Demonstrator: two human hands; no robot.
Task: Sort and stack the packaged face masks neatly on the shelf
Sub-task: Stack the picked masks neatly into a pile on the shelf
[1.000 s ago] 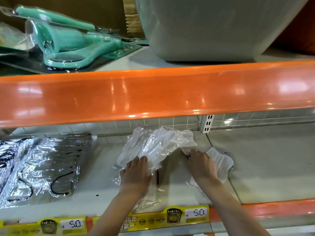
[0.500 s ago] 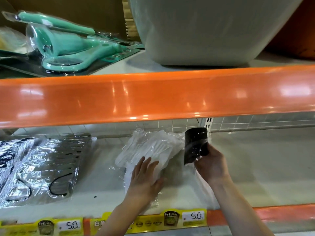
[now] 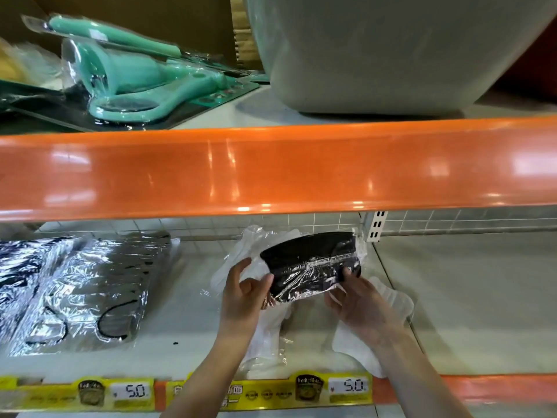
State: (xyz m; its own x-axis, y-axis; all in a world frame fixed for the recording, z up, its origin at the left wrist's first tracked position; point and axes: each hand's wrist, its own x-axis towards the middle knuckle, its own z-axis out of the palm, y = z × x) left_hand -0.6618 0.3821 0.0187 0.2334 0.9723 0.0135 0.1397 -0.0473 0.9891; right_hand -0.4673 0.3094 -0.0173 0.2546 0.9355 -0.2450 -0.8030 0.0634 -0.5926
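A packaged black face mask (image 3: 310, 263) in clear wrap is held above the lower shelf (image 3: 470, 297) between both hands. My right hand (image 3: 358, 300) grips its right end, thumb over the wrap. My left hand (image 3: 244, 294) touches its left end with thumb and fingers spread. Under them lie white packaged masks (image 3: 241, 257), one reaching toward the shelf's front edge, and another white mask (image 3: 391, 300) lies to the right under my right wrist. A pile of black packaged masks (image 3: 90, 291) lies flat on the left.
The orange front beam (image 3: 271, 170) of the upper shelf hangs low over the work area. Above it sit teal packaged utensils (image 3: 129, 82) and a big grey tub (image 3: 391, 49). Yellow price labels (image 3: 271, 390) line the front edge. Bare shelf extends to the right.
My right hand lifted a black packaged mask out from the white ones and turned it from upright to lying sideways. My left hand left the white masks and rose to its left end.
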